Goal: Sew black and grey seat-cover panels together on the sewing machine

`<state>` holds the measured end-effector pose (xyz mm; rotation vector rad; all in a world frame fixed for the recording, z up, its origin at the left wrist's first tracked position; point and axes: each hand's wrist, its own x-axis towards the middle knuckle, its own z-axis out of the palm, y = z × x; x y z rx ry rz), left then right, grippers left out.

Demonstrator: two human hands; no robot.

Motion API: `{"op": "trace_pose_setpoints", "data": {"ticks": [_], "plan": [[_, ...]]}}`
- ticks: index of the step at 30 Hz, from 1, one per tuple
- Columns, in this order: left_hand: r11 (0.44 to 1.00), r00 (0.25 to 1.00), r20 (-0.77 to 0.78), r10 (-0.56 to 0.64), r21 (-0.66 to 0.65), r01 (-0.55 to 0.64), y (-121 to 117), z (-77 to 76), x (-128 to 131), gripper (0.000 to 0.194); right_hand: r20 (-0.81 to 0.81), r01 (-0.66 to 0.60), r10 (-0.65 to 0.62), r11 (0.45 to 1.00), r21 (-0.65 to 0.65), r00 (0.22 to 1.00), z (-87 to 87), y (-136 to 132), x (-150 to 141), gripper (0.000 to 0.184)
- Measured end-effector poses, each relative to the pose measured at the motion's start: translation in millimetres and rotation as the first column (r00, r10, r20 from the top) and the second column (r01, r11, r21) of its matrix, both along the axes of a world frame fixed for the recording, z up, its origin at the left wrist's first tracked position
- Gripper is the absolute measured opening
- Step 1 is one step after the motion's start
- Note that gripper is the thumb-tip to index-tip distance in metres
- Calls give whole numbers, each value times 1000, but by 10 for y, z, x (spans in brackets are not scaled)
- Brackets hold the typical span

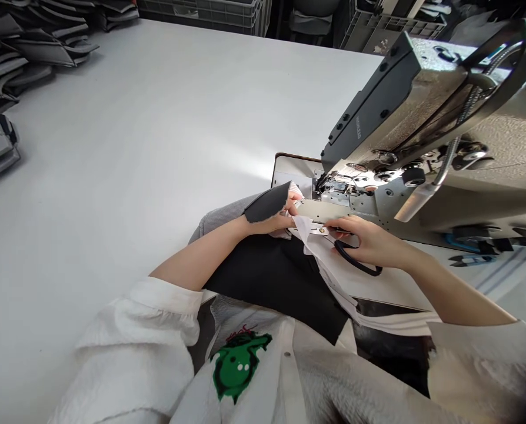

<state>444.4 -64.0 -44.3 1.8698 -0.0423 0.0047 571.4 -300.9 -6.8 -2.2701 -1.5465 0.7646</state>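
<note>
In the head view my right hand is closed round the black handles of a pair of scissors. Their blades point left and lie against a white fabric strip. My left hand grips the edge of a black and grey fabric piece where the white strip meets it; some fingers are hidden behind the cloth. The black cloth drapes over the table's front edge toward my lap, and the strip trails down to the right. Just beyond both hands stands a sewing machine, its lamp lit near the needle.
Stacks of grey and black cut pieces lie at the far left of the white table. Small blue-handled snips rest right of my right hand. Grey plastic crates stand beyond the far edge.
</note>
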Motion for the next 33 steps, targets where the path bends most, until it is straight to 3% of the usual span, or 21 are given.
{"op": "trace_pose_setpoints", "data": {"ticks": [4, 8, 12, 14, 16, 19, 22, 25, 27, 28, 30, 33], "plan": [[1000, 999, 36, 5, 3, -5, -8, -43, 1, 31, 119, -78, 79, 997, -13, 990, 22, 143, -74, 47], [1000, 999, 30, 26, 11, -27, -26, -73, 0, 25, 348, -182, 231, 969, -167, 909, 64, 350, -169, 36], [997, 997, 5, 73, -33, -73, -29, -107, 22, 25, 401, -183, 282, 946, -269, 871, 68, 282, -198, 35], [996, 997, 10, 72, -52, -71, -24, -136, 31, 24, 409, -97, 195, 964, -248, 892, 34, 100, -168, 37], [997, 998, 23, 64, -47, -63, -23, -170, 32, 23, 442, 92, 5, 976, -197, 897, -23, -179, -90, 38], [998, 995, 66, 68, -22, -67, -29, -215, 18, 27, 506, 443, -343, 892, -89, 792, -116, -703, 95, 44], [997, 990, 117, 75, 20, -77, -29, -240, 0, 34, 546, 581, -518, 811, 69, 659, -165, -1129, 215, 48], [997, 986, 151, 74, 26, -79, -17, -227, -12, 38, 561, 509, -553, 823, 253, 616, -182, -1194, 94, 45], [998, 981, 185, 58, 7, -61, -23, -200, -19, 39, 477, 397, -519, 853, 338, 709, -219, -1009, -127, 45], [999, 977, 208, 50, 11, -53, -35, -185, -27, 39, 392, 318, -454, 875, 365, 800, -252, -869, -258, 46], [997, 964, 265, 23, 65, -42, -73, -162, -60, 42, 238, 105, -209, 917, 386, 949, -334, -562, -506, 53], [963, 926, 355, -131, 266, 34, -84, -158, -186, 52, 182, -116, 44, 905, 410, 982, -421, -268, -715, 34]]}}
